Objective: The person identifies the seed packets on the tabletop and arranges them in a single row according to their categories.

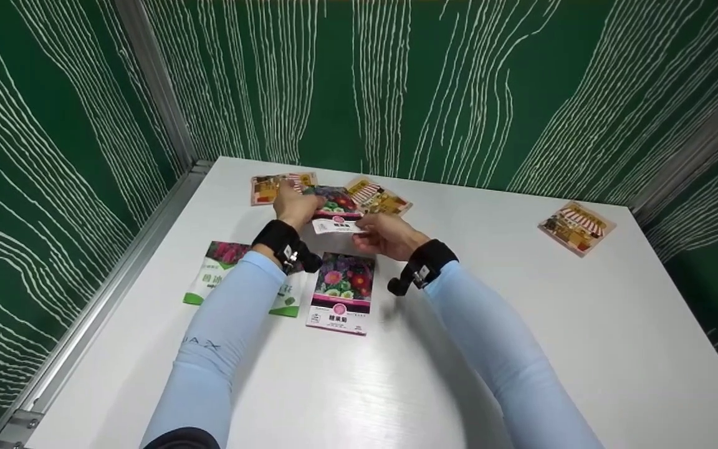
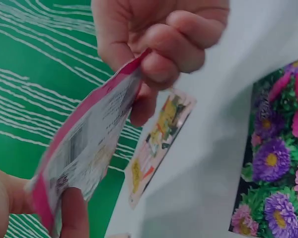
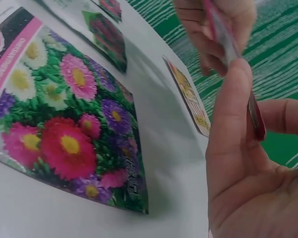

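Both hands hold one flower seed packet (image 1: 341, 219) in the air near the back of the table. My left hand (image 1: 295, 206) pinches its left side, and my right hand (image 1: 391, 236) pinches its right edge between thumb and fingers. The packet's white printed back (image 2: 92, 129) with a barcode shows in the left wrist view. Below the hands, a matching seed packet (image 1: 340, 293) lies flat, its daisy-like flowers (image 3: 69, 114) filling much of the right wrist view. Left of it lie green-and-white seed packets (image 1: 210, 277), partly hidden by my left arm.
Along the back of the white table (image 1: 521, 324) lie a square picture card (image 1: 263, 190), partly behind my left hand, and another card (image 1: 379, 197) behind the held packet. A third card (image 1: 577, 228) lies at the right. Green walls (image 1: 328, 81) with white lines enclose the table.
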### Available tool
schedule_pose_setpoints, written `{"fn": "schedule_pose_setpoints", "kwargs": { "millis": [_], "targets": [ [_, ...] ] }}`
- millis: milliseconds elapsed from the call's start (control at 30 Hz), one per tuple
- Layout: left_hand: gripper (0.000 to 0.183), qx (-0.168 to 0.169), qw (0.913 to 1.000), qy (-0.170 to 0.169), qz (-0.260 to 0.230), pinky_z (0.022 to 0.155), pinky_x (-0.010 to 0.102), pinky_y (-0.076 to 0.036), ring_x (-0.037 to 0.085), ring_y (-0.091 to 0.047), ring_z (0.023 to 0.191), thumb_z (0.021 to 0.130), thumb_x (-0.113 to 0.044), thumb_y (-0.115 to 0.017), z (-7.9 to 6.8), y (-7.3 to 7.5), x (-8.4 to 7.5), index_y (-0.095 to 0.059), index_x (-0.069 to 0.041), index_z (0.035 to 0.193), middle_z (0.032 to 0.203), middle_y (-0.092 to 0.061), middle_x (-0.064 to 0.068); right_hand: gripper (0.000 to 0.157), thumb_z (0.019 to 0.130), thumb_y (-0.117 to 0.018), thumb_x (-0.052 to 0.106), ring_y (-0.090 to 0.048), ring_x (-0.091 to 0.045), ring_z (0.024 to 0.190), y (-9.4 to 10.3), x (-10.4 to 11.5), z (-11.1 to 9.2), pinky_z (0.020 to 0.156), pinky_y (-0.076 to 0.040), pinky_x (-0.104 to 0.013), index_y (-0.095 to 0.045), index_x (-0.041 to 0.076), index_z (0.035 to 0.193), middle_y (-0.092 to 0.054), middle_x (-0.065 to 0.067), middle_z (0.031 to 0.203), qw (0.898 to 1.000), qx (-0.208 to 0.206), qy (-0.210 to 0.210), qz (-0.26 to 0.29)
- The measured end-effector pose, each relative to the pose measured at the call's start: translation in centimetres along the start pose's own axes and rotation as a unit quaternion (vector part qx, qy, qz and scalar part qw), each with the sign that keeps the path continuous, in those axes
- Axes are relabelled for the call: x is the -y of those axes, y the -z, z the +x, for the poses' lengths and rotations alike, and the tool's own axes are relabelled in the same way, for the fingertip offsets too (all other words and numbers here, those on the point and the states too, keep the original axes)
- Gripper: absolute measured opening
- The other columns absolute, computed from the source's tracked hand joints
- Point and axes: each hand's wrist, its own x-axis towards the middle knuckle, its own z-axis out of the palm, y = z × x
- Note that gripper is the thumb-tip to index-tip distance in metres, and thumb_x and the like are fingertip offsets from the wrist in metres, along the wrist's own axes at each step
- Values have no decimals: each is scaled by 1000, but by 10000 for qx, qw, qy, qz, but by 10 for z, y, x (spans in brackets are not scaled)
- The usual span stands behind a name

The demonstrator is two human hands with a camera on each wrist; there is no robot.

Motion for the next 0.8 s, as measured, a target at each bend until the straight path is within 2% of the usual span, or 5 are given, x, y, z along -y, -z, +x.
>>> {"fn": "schedule_pose_setpoints", "kwargs": {
  "millis": [100,333,433,633,800],
  "targets": [
    [91,36,9998,-77,-158,131,48,-45,40,-53,156,96,-19,-87,-8,1,-5,-39,0,170,169,-53,24,34,114,-64,24,-78,-13,73,-1,-1,-1,68,-66,-25,-63,6,142,-82,-6,96,9995,2,119,-279],
    [71,807,9941,-218,-698,125,48,-51,38,-57,151,98,-17,-88,-24,-8,-10,-57,1,159,165,-56,23,60,110,-73,32,-78,-18,101,10,6,-12,89,-65,-32,-50,12,161,-77,-7,127,9934,-586,588,-790],
    [66,1105,9920,-364,-484,123,46,-53,35,-61,145,97,-20,-90,-31,-12,-11,-63,1,153,161,-60,22,54,110,-73,35,-79,-16,92,22,9,-21,78,-65,-28,-57,11,155,-81,-4,115,9904,-738,762,-884],
    [56,1664,9824,-746,411,103,43,-66,28,-73,123,100,-32,-88,-49,-20,-9,-71,-4,146,151,-66,16,22,109,-76,35,-65,-6,60,54,6,-48,55,-48,-21,-77,13,108,-76,7,75,9815,-486,1143,-1456],
    [35,2076,9639,-1120,1238,71,37,-68,13,-73,73,103,-42,-83,-64,-30,-4,-84,-7,99,92,-76,2,21,107,-79,31,-59,-5,54,77,-6,-74,53,-50,-20,-82,13,96,-71,7,68,9673,-346,1107,-2256]
  ]
}}
